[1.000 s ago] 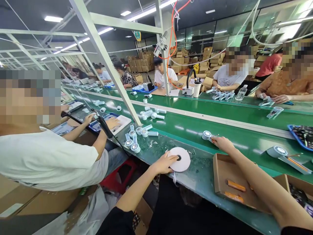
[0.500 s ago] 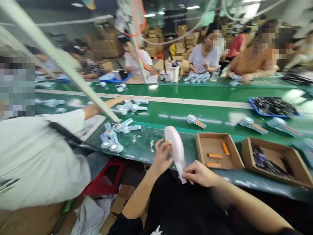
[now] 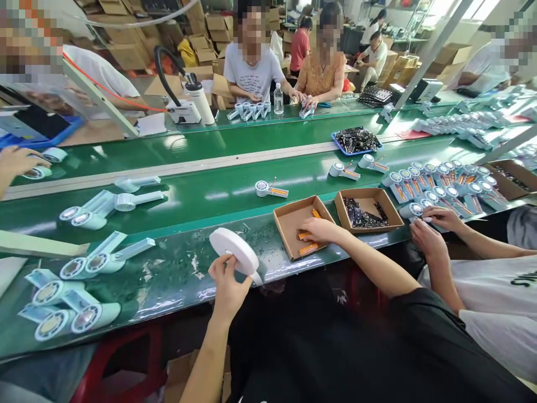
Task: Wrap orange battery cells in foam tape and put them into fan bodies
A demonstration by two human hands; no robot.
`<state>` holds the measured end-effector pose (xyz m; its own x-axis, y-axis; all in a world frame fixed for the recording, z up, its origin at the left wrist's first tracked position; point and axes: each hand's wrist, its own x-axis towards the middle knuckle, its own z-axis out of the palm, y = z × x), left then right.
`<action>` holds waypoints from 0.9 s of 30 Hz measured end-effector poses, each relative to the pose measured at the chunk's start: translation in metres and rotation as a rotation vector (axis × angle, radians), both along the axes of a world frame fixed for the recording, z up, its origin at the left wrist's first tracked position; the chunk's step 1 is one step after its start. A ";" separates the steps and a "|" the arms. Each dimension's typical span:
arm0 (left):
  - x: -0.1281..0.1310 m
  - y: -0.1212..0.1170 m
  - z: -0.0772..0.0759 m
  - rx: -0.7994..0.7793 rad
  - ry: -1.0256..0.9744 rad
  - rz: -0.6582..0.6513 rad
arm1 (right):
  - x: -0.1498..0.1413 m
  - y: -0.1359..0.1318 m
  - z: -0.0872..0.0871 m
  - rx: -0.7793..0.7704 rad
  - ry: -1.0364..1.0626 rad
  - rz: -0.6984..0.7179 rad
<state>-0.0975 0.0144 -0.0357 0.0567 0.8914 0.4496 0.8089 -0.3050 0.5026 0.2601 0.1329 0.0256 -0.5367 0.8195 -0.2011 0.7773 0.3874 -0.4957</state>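
Note:
My left hand (image 3: 230, 282) grips a white roll of tape (image 3: 241, 246) through its core, and a short loose end hangs at the roll's lower right. Inside a shallow cardboard box (image 3: 283, 232), my right hand (image 3: 323, 230) has its fingers closed on an orange cylindrical battery (image 3: 301, 236). Another orange battery (image 3: 308, 249) lies just below those fingers, and one more is at the box's far side. Beyond the box, a light blue handheld fan (image 3: 271, 190) with an orange battery in its handle lies on the green belt.
Several light blue fans (image 3: 90, 316) lie at the left. A second cardboard box (image 3: 346, 224) holds dark circuit boards. On the right, a co-worker's hands (image 3: 432, 238) work beside rows of fans (image 3: 444, 179). A blue tray (image 3: 356, 152) of dark parts sits on the belt.
My right hand has left the tape's loose end and moved right into the battery box. My left hand still holds the roll. The view has swung to the right.

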 end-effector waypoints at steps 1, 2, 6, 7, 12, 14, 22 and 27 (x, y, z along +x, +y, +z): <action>0.005 0.000 0.002 0.021 0.040 -0.018 | -0.002 0.003 -0.004 -0.010 0.004 0.015; 0.010 0.000 0.005 0.043 0.080 -0.041 | -0.006 0.004 -0.005 -0.012 0.030 0.006; 0.017 -0.005 0.020 0.075 0.224 -0.124 | -0.026 -0.013 0.005 -0.154 0.582 -0.170; 0.017 -0.007 0.023 0.076 0.257 -0.134 | -0.031 -0.019 0.010 -0.237 0.768 -0.196; 0.010 -0.016 0.034 0.074 0.380 -0.192 | -0.050 -0.042 0.027 -0.496 1.122 -0.142; 0.009 -0.019 0.036 0.066 0.410 -0.216 | -0.056 -0.046 0.027 -0.476 1.150 -0.111; 0.006 -0.027 0.039 -0.002 0.452 -0.249 | -0.067 -0.057 0.034 -0.386 1.007 -0.239; 0.003 -0.028 0.040 -0.011 0.459 -0.291 | -0.064 -0.057 0.041 -0.251 0.741 -0.234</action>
<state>-0.0946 -0.0135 0.0040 0.4900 0.8143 0.3111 0.8293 -0.5455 0.1217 0.1965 0.0754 0.0669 -0.4229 0.9046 -0.0543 0.2610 0.0642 -0.9632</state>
